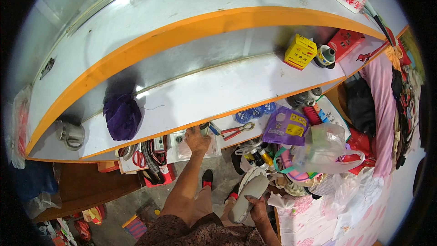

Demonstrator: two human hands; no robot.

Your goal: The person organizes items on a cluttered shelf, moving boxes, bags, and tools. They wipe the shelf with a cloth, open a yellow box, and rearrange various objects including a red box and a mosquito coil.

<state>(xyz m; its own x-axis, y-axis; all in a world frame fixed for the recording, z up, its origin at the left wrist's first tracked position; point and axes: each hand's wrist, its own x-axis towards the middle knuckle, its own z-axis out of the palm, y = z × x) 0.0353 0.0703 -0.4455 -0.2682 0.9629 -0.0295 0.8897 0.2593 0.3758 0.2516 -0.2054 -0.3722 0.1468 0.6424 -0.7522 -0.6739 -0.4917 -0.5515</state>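
Observation:
My left hand (197, 140) reaches to the lower shelf, just under the orange shelf edge, over a clear plastic packet (182, 147). Its fingers are at a small dark object, partly hidden, and whether they grip it does not show. Red-handled pliers (238, 130) lie to its right, near a blue-handled tool (214, 128). Down by my body, my right hand (257, 208) holds a pale shoe (251, 196), sole towards the camera. Red-handled scissors (139, 159) lie further left on the lower shelf.
The upper shelf (205, 89) holds a purple cloth bundle (122, 118), a metal mug (71, 135) and a yellow box (300, 52). A purple packet (286, 126) and plastic bags (322, 148) crowd the right, beside a bed (307, 218). Bags and small items lie on the floor lower left.

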